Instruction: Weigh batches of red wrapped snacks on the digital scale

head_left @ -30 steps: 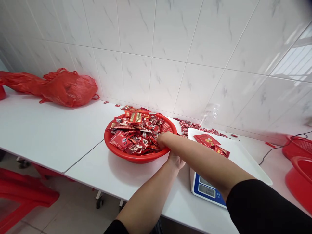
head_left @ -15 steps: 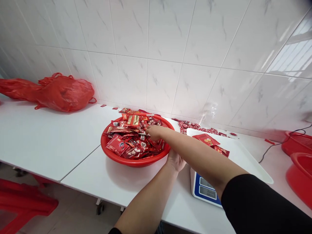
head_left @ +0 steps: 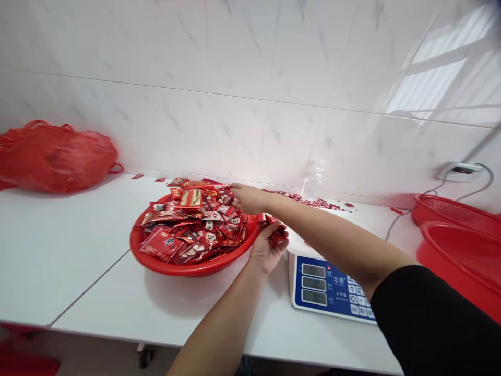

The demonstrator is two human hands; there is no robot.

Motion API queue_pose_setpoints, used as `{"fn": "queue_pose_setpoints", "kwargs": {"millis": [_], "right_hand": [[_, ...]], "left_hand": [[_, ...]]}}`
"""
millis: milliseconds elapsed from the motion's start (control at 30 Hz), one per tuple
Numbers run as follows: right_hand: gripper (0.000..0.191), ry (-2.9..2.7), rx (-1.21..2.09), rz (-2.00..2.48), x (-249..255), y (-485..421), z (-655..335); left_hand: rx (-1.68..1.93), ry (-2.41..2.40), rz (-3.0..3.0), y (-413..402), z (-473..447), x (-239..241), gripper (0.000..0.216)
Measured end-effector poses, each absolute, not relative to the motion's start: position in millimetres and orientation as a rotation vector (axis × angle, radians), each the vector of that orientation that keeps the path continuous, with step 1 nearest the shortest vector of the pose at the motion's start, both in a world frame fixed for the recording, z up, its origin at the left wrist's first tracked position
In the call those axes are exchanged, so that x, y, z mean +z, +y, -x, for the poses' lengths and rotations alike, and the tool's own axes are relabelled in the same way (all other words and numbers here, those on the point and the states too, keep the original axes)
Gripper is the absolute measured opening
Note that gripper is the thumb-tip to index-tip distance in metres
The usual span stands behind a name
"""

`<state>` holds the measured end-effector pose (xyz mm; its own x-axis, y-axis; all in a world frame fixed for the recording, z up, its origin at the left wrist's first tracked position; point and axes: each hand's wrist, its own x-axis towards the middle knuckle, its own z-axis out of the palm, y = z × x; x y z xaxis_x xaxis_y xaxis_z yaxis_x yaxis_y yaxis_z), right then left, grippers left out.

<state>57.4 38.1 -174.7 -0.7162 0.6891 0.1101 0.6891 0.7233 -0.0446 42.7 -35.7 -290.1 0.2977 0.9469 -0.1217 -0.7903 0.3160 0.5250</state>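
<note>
A round red plastic basket (head_left: 188,269) on the white table is heaped with small red printed packets (head_left: 195,230), one of them gold and red. My left hand (head_left: 261,257) is just off the basket's right side, palm up, its fingers closed around a few red packets (head_left: 277,236). Over the basket's back right rim reaches my right hand (head_left: 252,199), fingers curled downward near the packets; what they grip, if anything, is hidden. To the right, under my right forearm, a blue and white digital scale (head_left: 329,295) is partly covered.
Loose packets (head_left: 321,203) lie along the tiled wall behind the basket and scale. At the left back is a red plastic bag (head_left: 58,159). Red baskets (head_left: 462,250) stand at the right, near a cable and a wall socket (head_left: 457,171).
The view has turned to the right. My right hand has moved from the heap to the basket's back right rim. The left hand, now turned up, shows red packets in it.
</note>
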Motion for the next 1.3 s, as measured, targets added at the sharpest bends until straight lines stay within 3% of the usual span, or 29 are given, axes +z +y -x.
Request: {"fn": "queue_pose_setpoints", "kwargs": {"millis": [167, 367, 567, 800, 1033, 1233, 1300], "right_hand": [[0.048, -2.559, -0.022, 1.064, -149.3, -13.9, -182.0], [0.049, -2.414, 0.067, 1.412, -192.4, -66.0, -284.2], [0.038, -2.274, -0.018, 1.374, -217.5, -100.9, -306.2], [0.011, -1.381, -0.291, 1.095, -268.7, -179.9, -324.0], [0.012, -1.258, -0.191, 1.252, -328.0, -210.4, -333.7], [0.015, -1.408, -0.088, 1.384, -314.7, -195.3, -336.5], [0.024, -1.59, -0.055, 1.385, -301.3, -174.9, -330.3]], "left_hand": [[1.179, 0.437, -0.475, -39.3, -43.0, -277.9, 0.025], [1.189, 0.423, -0.586, -42.0, -43.2, -270.7, 0.027], [1.207, 0.466, -0.658, -39.9, -44.2, -269.8, 0.028], [1.213, 0.411, -0.68, -41.5, -45.7, -266.2, 0.027], [1.181, 0.417, -0.715, -44.5, -48.7, -265.6, 0.029], [1.171, 0.429, -0.735, -42.6, -48.5, -267.2, 0.029], [1.164, 0.443, -0.73, -41.2, -48.3, -268.4, 0.028]]}}
